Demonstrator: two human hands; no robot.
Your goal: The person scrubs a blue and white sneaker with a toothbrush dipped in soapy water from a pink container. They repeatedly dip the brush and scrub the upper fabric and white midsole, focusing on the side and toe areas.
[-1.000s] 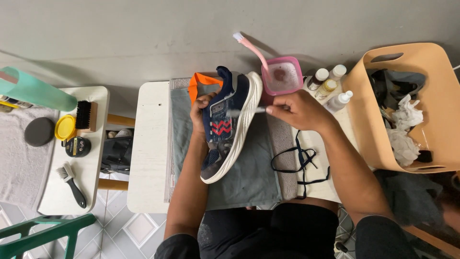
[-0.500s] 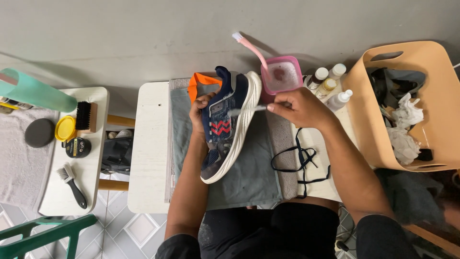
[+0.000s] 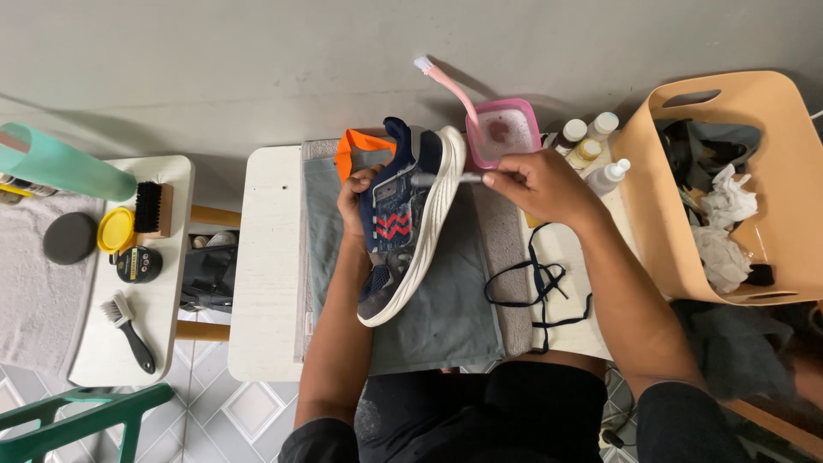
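The left hand (image 3: pixel 360 201) is half hidden behind the shoe (image 3: pixel 403 227). The brush (image 3: pixel 446 179) head is too small to make out. The frame edge cuts off the green bottle (image 3: pixel 60 163) and chair (image 3: pixel 77 420).

One head cam, looking straight down at close range over white table (image 3: pixel 270 257) w/ both forearms in frame.

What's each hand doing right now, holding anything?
Left hand: closed on the navy sneaker, holding it tilted on its side.
Right hand: closed on a thin brush touching the sneaker.
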